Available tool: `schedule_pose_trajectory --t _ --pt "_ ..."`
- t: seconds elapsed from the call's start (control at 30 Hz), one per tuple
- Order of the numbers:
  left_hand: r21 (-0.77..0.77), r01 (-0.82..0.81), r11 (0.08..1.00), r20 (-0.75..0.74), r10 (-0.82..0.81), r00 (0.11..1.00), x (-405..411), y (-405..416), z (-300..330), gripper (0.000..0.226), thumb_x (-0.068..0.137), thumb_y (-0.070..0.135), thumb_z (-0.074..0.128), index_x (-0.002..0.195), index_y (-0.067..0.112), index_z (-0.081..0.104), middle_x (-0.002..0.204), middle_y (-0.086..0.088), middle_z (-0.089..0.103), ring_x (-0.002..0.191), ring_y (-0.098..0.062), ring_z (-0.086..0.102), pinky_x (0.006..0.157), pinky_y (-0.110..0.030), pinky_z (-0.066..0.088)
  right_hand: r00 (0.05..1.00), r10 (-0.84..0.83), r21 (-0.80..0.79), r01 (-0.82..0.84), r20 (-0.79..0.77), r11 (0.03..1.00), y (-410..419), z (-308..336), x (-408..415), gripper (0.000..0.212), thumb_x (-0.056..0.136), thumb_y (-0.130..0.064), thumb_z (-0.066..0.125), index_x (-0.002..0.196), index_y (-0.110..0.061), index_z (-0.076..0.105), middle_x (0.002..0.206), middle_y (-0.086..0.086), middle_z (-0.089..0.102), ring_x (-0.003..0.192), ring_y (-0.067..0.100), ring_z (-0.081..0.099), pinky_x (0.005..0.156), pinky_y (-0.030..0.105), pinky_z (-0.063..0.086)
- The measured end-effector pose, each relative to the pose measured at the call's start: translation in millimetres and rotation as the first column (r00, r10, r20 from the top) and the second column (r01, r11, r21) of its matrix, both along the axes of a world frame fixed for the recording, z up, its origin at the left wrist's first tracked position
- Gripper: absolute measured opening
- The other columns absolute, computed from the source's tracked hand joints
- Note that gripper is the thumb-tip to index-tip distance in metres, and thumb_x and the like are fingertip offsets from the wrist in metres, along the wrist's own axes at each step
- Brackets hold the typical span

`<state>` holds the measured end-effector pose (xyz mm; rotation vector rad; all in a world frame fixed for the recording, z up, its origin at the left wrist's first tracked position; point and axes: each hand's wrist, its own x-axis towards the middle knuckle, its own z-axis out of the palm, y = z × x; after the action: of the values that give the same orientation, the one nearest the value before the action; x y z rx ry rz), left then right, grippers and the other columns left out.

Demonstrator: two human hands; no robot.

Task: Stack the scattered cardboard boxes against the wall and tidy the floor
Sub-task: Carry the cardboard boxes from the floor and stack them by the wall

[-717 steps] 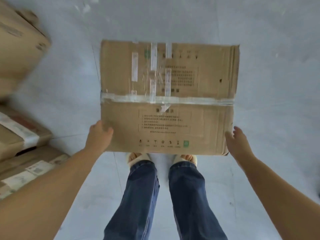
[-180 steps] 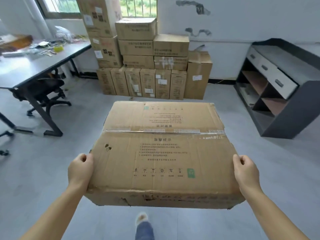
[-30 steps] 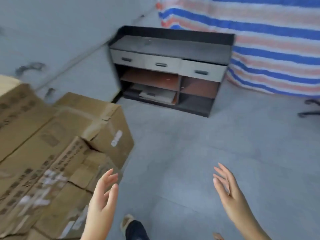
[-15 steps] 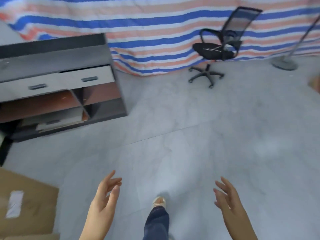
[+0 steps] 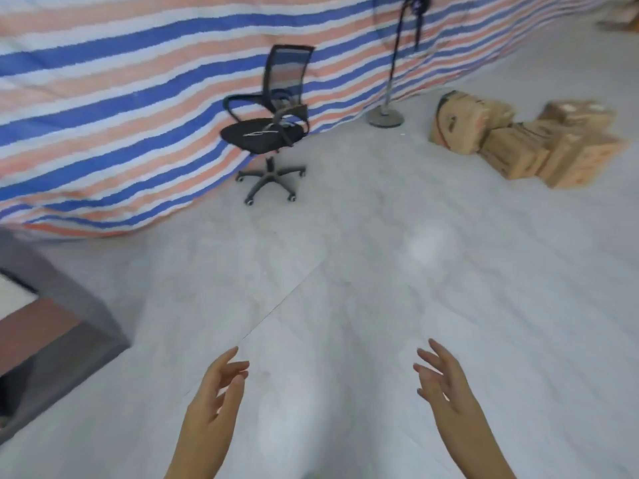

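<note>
Soft, even daylight fills the room, with no hard shadows. Pale glare patches sit on the grey floor (image 5: 345, 271), one beyond the hands and one between them. Motion blur smears everything, worst on the cardboard boxes (image 5: 518, 140) right of the office chair (image 5: 269, 126). Wide-angle distortion bows the striped tarpaulin (image 5: 138, 98) behind the chair.
</note>
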<state>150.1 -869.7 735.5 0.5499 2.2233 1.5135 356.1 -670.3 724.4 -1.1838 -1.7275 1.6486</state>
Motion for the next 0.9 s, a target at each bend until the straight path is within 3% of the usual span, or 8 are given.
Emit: schedule_pose_trajectory --t 0.17,0.3,0.53,0.63,0.73,0.8,0.83,0.9 --pt "-0.032 0.227 0.973 0.012 -0.227 0.974 -29 95 2 0.063 0.096 0.008 0.048 0.093 0.070 0.053 0.106 0.025 0.063 0.097 0.005 0.061 0.083 -0.010 0.048 0.967 -0.255 -0.036 0.255 0.001 0.966 52 -3 18 0.056 0.061 -0.074 0.055 0.114 -0.057 0.049 0.115 -0.023 0.063 0.111 0.005 0.059 0.098 0.044 0.047" --pt "-0.036 0.343 0.939 0.009 -0.343 0.939 -39 188 -1 0.059 0.095 0.005 0.047 0.096 0.064 0.054 0.107 0.024 0.064 0.099 0.004 0.061 0.081 -0.004 0.044 0.912 -0.408 -0.054 0.409 0.033 0.911 110 -15 35 0.095 0.030 -0.098 0.053 0.112 -0.050 0.049 0.117 -0.016 0.062 0.108 0.010 0.060 0.097 0.048 0.047" --pt "0.075 0.382 0.921 0.012 -0.383 0.924 -22 376 -2 0.043 0.093 0.026 0.053 0.092 0.069 0.054 0.105 0.024 0.065 0.097 0.003 0.061 0.085 -0.022 0.048 0.886 -0.456 0.010 0.457 0.084 0.889 271 -7 59 0.096 0.033 -0.099 0.049 0.116 -0.049 0.048 0.117 -0.018 0.063 0.108 0.009 0.061 0.096 0.048 0.048" --pt "0.082 0.420 0.904 -0.007 -0.421 0.907 -14 455 2 0.057 0.095 0.010 0.049 0.094 0.067 0.055 0.108 0.023 0.064 0.097 0.003 0.061 0.084 -0.011 0.047 0.879 -0.472 0.077 0.467 0.070 0.881 349 3 70 0.082 0.047 -0.093 0.052 0.117 -0.051 0.047 0.114 -0.025 0.063 0.109 0.007 0.060 0.095 0.046 0.049" --pt "0.086 0.460 0.884 -0.004 -0.462 0.887 -11 517 4 0.052 0.095 0.008 0.048 0.099 0.059 0.055 0.110 0.022 0.063 0.099 0.003 0.061 0.083 -0.004 0.044 0.893 -0.446 0.085 0.441 0.061 0.894 413 7 73 0.033 0.087 -0.042 0.056 0.117 -0.050 0.045 0.119 -0.017 0.062 0.111 0.009 0.059 0.097 0.048 0.047" --pt "0.079 0.460 0.884 -0.003 -0.461 0.887 -15 552 3 0.052 0.094 0.007 0.048 0.099 0.059 0.055 0.109 0.023 0.063 0.098 0.004 0.061 0.083 -0.004 0.044 0.892 -0.446 0.091 0.439 0.075 0.894 450 2 72 0.036 0.093 -0.022 0.052 0.116 -0.049 0.045 0.120 -0.015 0.060 0.112 0.012 0.059 0.097 0.048 0.048" --pt "0.074 0.453 0.889 0.002 -0.454 0.891 -19 568 0 0.054 0.094 0.008 0.048 0.098 0.061 0.055 0.109 0.023 0.064 0.098 0.003 0.061 0.083 -0.005 0.044 0.890 -0.448 0.088 0.442 0.080 0.893 465 0 70 0.036 0.093 -0.022 0.053 0.115 -0.049 0.046 0.119 -0.016 0.061 0.111 0.013 0.060 0.096 0.048 0.048" --pt "0.066 0.442 0.895 0.013 -0.443 0.896 -31 601 -9 0.057 0.094 0.008 0.048 0.096 0.065 0.056 0.107 0.023 0.064 0.097 0.003 0.062 0.084 -0.010 0.047 0.883 -0.461 0.068 0.457 0.086 0.887 496 -7 61 0.036 0.083 -0.047 0.063 0.115 -0.049 0.047 0.113 -0.019 0.064 0.106 0.009 0.062 0.093 0.045 0.049"
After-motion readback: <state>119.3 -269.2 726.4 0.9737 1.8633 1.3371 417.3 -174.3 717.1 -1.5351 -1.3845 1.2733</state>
